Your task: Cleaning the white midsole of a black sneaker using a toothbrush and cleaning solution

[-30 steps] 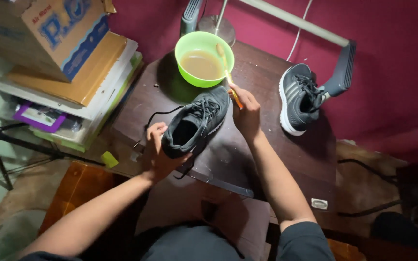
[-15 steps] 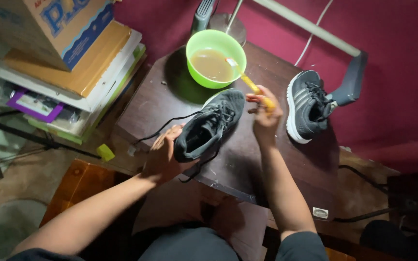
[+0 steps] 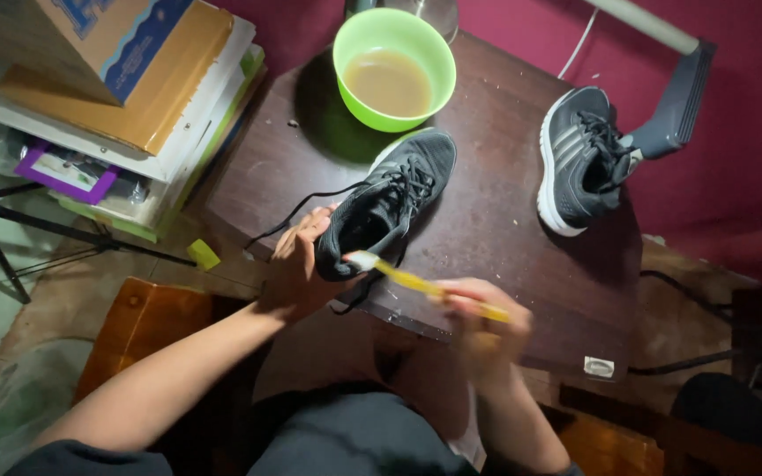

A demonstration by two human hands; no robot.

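Observation:
A dark grey sneaker (image 3: 390, 207) with loose black laces lies on the dark wooden table (image 3: 496, 229). My left hand (image 3: 297, 264) grips its heel. My right hand (image 3: 482, 322), blurred near the table's front edge, holds a yellow toothbrush (image 3: 416, 282) whose white bristle head touches the heel of the sneaker. A green bowl (image 3: 392, 70) of murky brown water stands at the back of the table. The second sneaker (image 3: 579, 159), dark with white stripes and sole, lies on its side at the right.
A stack of books, a purple frame and a cardboard box (image 3: 121, 97) sits at the left. A tripod leg (image 3: 11, 225) crosses the floor there. A grey lamp arm (image 3: 676, 92) rests by the second sneaker. Cables (image 3: 690, 353) lie at the right.
My right hand pulled the toothbrush out of the bowl and swung it down to the near side, bringing the bristles against the sneaker's heel. The left hand kept its grip.

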